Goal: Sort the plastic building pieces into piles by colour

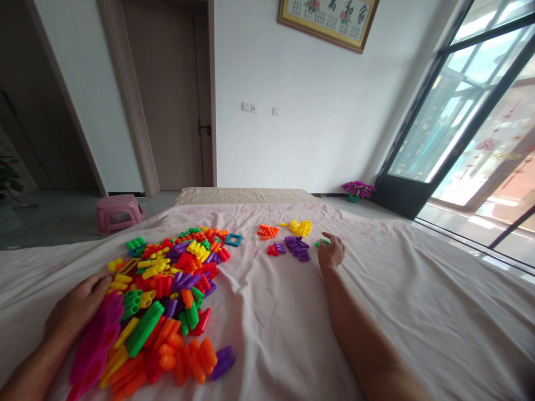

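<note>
At lower left the left hand (pixel 79 309) lies open, palm down, against a glossy magenta toothed plate (pixel 94 345) and the pile (pixel 167 289) of smooth plastic tubes (many colours). Right of centre, the outstretched right hand (pixel 331 252) curls over green pieces (pixel 321 243) on the wrinkled sheet (pixel 418 312); whether it grips them I cannot tell.

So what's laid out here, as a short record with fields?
Surface: pink bedsheet
Main pile: mixed coloured plastic blocks, on the left
Small heaps: orange group, yellow group, purple group, apart from the pile
Left hand: rests at the pile's edge, beside a magenta flat piece
Right hand: stretched out, fingers at a few green blocks
</note>
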Demonstrator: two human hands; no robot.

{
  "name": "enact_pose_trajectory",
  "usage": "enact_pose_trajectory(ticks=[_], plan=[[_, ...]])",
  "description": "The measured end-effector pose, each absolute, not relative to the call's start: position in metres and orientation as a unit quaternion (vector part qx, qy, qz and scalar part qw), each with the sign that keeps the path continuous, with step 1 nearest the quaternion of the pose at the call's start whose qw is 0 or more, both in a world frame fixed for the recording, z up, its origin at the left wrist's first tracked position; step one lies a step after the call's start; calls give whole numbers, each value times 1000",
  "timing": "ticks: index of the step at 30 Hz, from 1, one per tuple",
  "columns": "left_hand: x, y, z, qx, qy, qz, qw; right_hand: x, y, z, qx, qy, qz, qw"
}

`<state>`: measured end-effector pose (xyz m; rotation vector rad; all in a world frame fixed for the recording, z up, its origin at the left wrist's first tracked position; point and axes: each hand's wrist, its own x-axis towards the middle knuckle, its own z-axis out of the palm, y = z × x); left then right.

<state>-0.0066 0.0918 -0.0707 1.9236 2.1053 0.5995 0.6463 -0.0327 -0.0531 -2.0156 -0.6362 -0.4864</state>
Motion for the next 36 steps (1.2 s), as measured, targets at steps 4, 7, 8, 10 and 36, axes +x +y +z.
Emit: enact_pose_trajectory(ticks=[4, 7, 8, 10, 36], plan=[[-2, 88, -64, 632, 730, 201, 165, 633, -29, -46, -785, -310, -227, 485], [-2, 86, -62, 628, 732, 203, 169, 622, -26, -40, -751, -359, -238, 501], [-2, 87, -63, 629, 731, 206, 170, 617, -24, -38, -740, -378, -237, 503], [-4, 87, -64, 630, 728, 210, 172, 605, -21, -33, -720, -419, -223, 506], [-3, 87, -65, 624, 739, 187, 172, 391, -45, -29, -376, -899, 52, 220]])
